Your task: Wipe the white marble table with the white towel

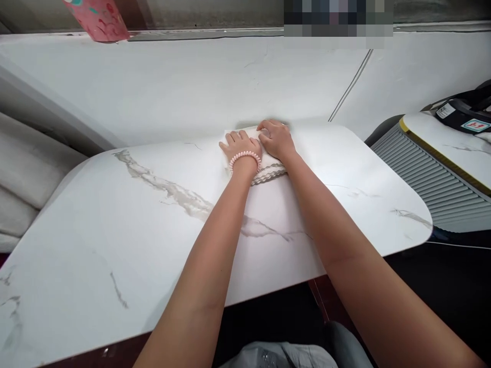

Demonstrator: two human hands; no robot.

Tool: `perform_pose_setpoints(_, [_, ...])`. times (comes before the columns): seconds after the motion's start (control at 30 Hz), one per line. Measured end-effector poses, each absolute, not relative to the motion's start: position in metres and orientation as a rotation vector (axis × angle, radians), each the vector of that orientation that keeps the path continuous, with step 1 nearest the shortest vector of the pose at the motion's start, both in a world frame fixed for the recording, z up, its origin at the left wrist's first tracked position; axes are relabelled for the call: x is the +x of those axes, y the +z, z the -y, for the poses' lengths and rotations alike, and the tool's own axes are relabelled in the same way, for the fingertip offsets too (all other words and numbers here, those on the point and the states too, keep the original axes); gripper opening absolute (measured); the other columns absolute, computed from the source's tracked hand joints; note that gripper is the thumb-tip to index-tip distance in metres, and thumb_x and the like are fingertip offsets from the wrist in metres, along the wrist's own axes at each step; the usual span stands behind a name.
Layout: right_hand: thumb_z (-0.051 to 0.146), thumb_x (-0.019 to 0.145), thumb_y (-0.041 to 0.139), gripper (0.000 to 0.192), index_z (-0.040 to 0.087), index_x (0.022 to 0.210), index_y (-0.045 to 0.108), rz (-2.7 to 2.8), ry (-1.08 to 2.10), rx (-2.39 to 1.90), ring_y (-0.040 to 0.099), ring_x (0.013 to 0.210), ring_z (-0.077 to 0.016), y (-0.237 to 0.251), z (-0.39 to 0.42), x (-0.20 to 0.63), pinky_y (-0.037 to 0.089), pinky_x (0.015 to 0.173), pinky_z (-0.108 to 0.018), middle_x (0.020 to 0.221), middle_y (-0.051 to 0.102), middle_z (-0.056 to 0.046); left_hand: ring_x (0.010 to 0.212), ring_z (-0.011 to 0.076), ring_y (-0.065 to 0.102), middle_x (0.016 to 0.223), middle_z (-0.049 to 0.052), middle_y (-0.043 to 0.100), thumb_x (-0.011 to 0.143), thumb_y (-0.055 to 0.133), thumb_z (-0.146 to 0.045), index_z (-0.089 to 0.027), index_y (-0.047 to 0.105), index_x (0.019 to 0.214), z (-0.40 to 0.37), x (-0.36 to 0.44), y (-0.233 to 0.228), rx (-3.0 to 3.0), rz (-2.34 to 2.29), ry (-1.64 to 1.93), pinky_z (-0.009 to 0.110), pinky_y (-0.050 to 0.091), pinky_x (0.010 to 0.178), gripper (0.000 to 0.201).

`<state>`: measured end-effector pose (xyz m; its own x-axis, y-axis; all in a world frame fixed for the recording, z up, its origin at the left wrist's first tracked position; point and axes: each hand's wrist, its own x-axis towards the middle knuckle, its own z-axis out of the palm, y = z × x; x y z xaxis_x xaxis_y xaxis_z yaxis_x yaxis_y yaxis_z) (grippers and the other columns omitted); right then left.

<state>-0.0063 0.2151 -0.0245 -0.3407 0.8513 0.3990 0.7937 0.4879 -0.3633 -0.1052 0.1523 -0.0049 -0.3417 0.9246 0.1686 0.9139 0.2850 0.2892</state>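
Note:
A folded cream cloth (270, 171) with wavy brown-edged trim lies near the far edge of a white marbled table (153, 245). My left hand (241, 145), with a pink coiled band (245, 154) round its wrist, rests flat on the cloth with fingers spread. Beside it, my right hand (276, 139) presses on the cloth's far right part. Its fingers are bent and apart from the thumb. Both hands touch the cloth and hide much of it.
A white wall (192, 87) stands behind the table, below a ledge with a pink patterned container (102, 20). Pale curtain-like fabric (23, 174) hangs at left. To the right are a grey ribbed panel (429, 174) and a black strapped item (466, 112) on another white surface.

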Motion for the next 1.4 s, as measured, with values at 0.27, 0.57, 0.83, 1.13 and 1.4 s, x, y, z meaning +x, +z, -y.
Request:
perform_pose_setpoints(0.27, [0.024,0.094,0.035,0.034,0.022,0.113,0.063,2.233,0.100,-1.338,0.054,0.121,-0.0286,-0.028,-0.258,0.001,0.036,0.108,-0.048,0.123,0.066,-0.008,0.137,0.0313,0.042,0.141,0.016,0.054,0.096,0.025,-0.024,-0.017,0.054,0.135,-0.195,-0.100,-0.006,1.784,-2.518,0.519,0.055,0.028,0.115,0.049])
perform_pose_setpoints(0.57, [0.025,0.097,0.030,0.037,0.021,0.122,0.057,2.331,0.158,-1.262,0.051,0.125,-0.0308,-0.029,-0.258,0.016,0.032,0.111,-0.053,0.131,0.062,-0.009,0.143,0.0319,0.036,0.146,0.020,0.050,0.097,0.023,-0.024,-0.011,0.051,0.139,-0.190,-0.088,-0.005,1.769,-2.519,0.527,0.054,0.019,0.121,0.052])
perform_pose_setpoints(0.83, [0.022,0.094,0.029,0.038,0.021,0.123,0.054,2.314,0.144,-1.370,0.048,0.127,-0.0329,-0.027,-0.228,0.062,0.032,0.110,-0.058,0.132,0.059,-0.012,0.146,0.0288,0.033,0.155,0.018,0.043,0.098,0.025,-0.027,-0.011,0.046,0.145,-0.164,-0.044,-0.002,1.812,-2.459,0.488,0.051,0.019,0.122,0.054])
perform_pose_setpoints(1.13, [0.021,0.092,0.031,0.040,0.021,0.122,0.057,2.282,0.079,-1.422,0.052,0.122,-0.0311,-0.021,-0.172,0.095,0.036,0.108,-0.052,0.131,0.062,-0.012,0.150,0.0270,0.027,0.159,0.017,0.038,0.099,0.023,-0.030,-0.008,0.041,0.148,-0.119,-0.012,-0.001,1.827,-2.399,0.470,0.049,0.015,0.124,0.057])
perform_pose_setpoints(1.4, [0.023,0.091,0.032,0.042,0.021,0.123,0.059,2.275,0.068,-1.406,0.053,0.125,-0.0308,-0.020,-0.128,0.119,0.035,0.110,-0.053,0.133,0.064,-0.011,0.150,0.0279,0.026,0.160,0.016,0.037,0.100,0.023,-0.031,-0.008,0.039,0.150,-0.074,0.009,0.001,1.844,-2.374,0.453,0.050,0.015,0.124,0.057])
